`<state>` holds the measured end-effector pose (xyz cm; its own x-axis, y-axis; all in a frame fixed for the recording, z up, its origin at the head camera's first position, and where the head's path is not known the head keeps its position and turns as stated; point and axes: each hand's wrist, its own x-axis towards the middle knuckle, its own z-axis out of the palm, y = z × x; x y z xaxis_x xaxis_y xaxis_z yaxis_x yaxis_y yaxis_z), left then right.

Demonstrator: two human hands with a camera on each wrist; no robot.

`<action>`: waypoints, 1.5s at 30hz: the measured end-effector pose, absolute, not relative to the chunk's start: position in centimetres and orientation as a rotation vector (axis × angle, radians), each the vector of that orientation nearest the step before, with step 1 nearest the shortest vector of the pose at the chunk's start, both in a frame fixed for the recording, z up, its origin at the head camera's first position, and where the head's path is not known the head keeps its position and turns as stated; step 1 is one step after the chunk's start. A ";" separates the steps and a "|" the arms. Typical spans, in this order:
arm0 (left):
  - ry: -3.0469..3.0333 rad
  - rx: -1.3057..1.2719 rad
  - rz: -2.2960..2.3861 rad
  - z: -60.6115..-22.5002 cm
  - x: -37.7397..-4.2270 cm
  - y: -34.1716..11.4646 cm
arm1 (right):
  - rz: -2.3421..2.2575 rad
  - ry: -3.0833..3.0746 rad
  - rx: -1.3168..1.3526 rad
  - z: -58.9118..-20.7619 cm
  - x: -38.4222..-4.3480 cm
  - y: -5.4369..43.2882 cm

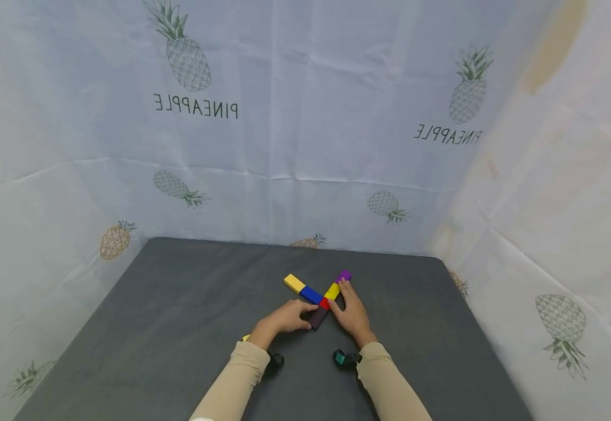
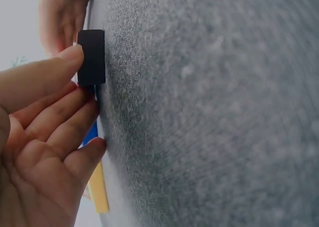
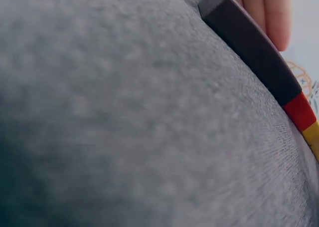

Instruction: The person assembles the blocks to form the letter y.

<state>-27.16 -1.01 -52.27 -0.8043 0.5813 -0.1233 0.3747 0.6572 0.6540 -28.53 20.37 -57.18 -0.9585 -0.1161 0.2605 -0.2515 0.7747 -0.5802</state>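
Flat coloured blocks lie end to end on the dark table in a Y-like shape. One line has a black block [image 1: 318, 317], a red block [image 1: 324, 303], a yellow block [image 1: 332, 291] and a purple block [image 1: 344, 275]. A blue block [image 1: 313, 294] and a pale yellow block [image 1: 294, 283] branch off to the upper left. My left hand [image 1: 286, 317] holds the black block, thumb at its near end and fingers along its left side. My right hand [image 1: 354, 314] rests against the right side of the line, fingers extended by the yellow and purple blocks, thumb near the red one.
Another yellow piece [image 1: 245, 337] shows partly behind my left wrist. Dark devices, one on the left wrist [image 1: 275, 362] and one on the right [image 1: 345, 358], sit just above the grey table [image 1: 194, 292]. A pineapple-print curtain [image 1: 305, 117] surrounds the table's back and sides.
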 end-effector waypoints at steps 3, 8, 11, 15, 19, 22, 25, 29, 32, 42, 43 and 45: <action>2.545 0.776 0.892 -52.2 -27.0 -1.4 | 0.929 -2.737 0.324 -57.4 -28.1 20.3; 2.496 0.807 0.913 -52.2 -26.8 -2.2 | 0.889 -2.716 0.354 -57.5 -27.3 20.2; 2.468 0.815 0.931 -52.0 -26.8 -2.9 | 0.870 -2.726 0.357 -57.3 -26.8 20.0; 2.446 0.846 0.952 -51.7 -26.8 -4.1 | 0.842 -2.755 0.376 -57.1 -26.4 19.6; 2.448 0.872 0.955 -51.6 -26.6 -5.6 | 0.804 -2.799 0.396 -57.1 -26.1 19.1; 2.442 0.889 0.965 -51.8 -26.4 -6.6 | 0.760 -2.830 0.406 -57.1 -26.1 18.9; 2.426 0.905 0.991 -52.0 -26.2 -7.5 | 0.731 -2.841 0.422 -57.2 -26.0 18.9; 2.414 0.943 1.003 -52.3 -25.8 -8.8 | 0.715 -2.839 0.442 -57.1 -25.8 18.9; 2.387 0.989 1.023 -52.5 -25.5 -9.8 | 0.725 -2.834 0.449 -57.2 -25.7 19.0; 2.272 1.013 1.108 -52.7 -24.5 -11.9 | 0.761 -2.844 0.432 -57.5 -25.8 19.1; 2.270 1.010 1.113 -52.7 -24.4 -12.0 | 0.763 -2.845 0.430 -57.5 -25.8 19.0; 2.271 0.999 1.117 -52.6 -24.3 -12.3 | 0.757 -2.857 0.421 -57.5 -25.9 19.0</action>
<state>-24.30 -12.34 -52.61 -0.6548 0.7540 -0.0523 0.4187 0.4195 0.8054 -25.92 18.96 -57.45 -0.9483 -0.2291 0.2195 -0.3078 0.8327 -0.4603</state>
